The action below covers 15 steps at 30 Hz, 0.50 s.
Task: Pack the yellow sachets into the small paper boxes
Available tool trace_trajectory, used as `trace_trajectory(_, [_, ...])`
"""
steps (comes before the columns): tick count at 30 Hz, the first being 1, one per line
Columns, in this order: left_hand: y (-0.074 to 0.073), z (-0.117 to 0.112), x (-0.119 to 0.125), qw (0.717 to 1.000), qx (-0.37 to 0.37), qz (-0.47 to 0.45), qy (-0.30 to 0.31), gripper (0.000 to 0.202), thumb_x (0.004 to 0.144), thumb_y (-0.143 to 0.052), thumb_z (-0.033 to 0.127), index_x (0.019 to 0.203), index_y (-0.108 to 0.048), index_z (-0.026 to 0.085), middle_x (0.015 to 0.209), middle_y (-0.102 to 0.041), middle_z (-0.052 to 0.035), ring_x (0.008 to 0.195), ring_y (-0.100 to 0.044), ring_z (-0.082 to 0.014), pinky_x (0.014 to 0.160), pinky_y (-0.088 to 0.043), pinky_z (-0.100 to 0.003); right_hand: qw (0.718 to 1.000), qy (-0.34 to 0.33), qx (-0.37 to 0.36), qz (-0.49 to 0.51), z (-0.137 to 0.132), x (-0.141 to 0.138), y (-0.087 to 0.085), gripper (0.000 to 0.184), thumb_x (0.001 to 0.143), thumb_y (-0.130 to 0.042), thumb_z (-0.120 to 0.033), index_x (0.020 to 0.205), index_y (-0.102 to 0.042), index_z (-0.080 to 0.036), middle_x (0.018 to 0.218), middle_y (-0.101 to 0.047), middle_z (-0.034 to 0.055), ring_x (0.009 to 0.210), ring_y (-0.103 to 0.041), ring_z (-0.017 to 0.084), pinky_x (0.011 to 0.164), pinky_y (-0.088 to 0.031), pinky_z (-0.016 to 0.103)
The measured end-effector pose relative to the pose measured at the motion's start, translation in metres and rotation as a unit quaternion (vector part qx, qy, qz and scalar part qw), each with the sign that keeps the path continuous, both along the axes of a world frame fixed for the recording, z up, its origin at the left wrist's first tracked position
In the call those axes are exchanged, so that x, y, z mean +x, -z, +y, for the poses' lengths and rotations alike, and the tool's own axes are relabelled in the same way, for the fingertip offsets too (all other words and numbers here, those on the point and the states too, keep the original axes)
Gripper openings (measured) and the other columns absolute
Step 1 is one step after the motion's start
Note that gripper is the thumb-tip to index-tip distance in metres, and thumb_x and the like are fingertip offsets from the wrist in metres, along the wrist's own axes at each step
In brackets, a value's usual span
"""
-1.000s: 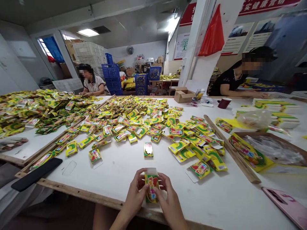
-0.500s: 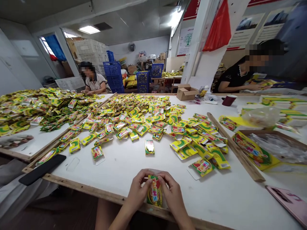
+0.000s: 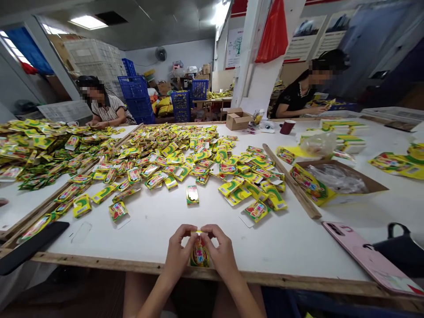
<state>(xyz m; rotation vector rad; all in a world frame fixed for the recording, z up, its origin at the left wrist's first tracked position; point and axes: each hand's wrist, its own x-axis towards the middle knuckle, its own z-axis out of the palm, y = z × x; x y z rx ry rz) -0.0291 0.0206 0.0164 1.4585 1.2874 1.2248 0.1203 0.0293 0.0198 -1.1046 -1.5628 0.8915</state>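
Observation:
At the table's near edge, a small yellow and green printed carton [image 3: 199,255] stands between my hands, its printed face toward me. My left hand [image 3: 181,249] grips its upper left side with thumb and fingers. My right hand [image 3: 218,249] pinches the upper right side, the thumbs close together at the top flap. Straight ahead lies one similar small carton [image 3: 192,195]. Beyond it spreads a wide heap of such cartons [image 3: 172,154]. A carton with an open flap [image 3: 256,212] lies to the right of my hands, another [image 3: 118,212] to the left.
Wooden strips [image 3: 291,181] divide the white table. On the right are a pink phone [image 3: 367,254] and an opened display box [image 3: 313,183] with clear plastic bags. A black phone-like slab [image 3: 36,245] lies at left. Two people sit across the table; a brown box [image 3: 237,120] stands between them.
The view has swung to the right, showing more of the table's right side. My hands have drawn together at the carton's top, where the flap now sits between the thumbs and fingers.

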Motion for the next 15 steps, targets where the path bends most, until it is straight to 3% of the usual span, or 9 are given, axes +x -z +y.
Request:
trace_trajectory(7, [-0.002, 0.006, 0.004, 0.999, -0.029, -0.021, -0.022, 0.025, 0.085, -0.056, 0.039, 0.089, -0.063, 0.015, 0.085, -0.066, -0.0048, 0.081, -0.06, -0.0162, 0.075, -0.047, -0.025, 0.998, 0.028, -0.044, -0.019, 0.007, -0.004, -0.012, 0.02, 0.086, -0.056, -0.034, 0.084, -0.063, -0.016, 0.075, -0.064, 0.0038, 0.067, -0.056, 0.016, 0.066, -0.045, 0.026])
trace_trajectory(15, [0.005, -0.004, 0.0, 0.998, -0.028, -0.055, 0.011, 0.023, 0.084, -0.059, 0.035, 0.094, -0.065, 0.016, 0.093, -0.066, -0.0063, 0.089, -0.061, -0.0178, 0.078, -0.048, -0.026, 0.997, -0.026, -0.064, 0.036, -0.003, 0.001, -0.001, 0.024, 0.089, -0.053, -0.037, 0.09, -0.065, -0.016, 0.088, -0.068, 0.0067, 0.082, -0.063, 0.019, 0.075, -0.049, 0.028])
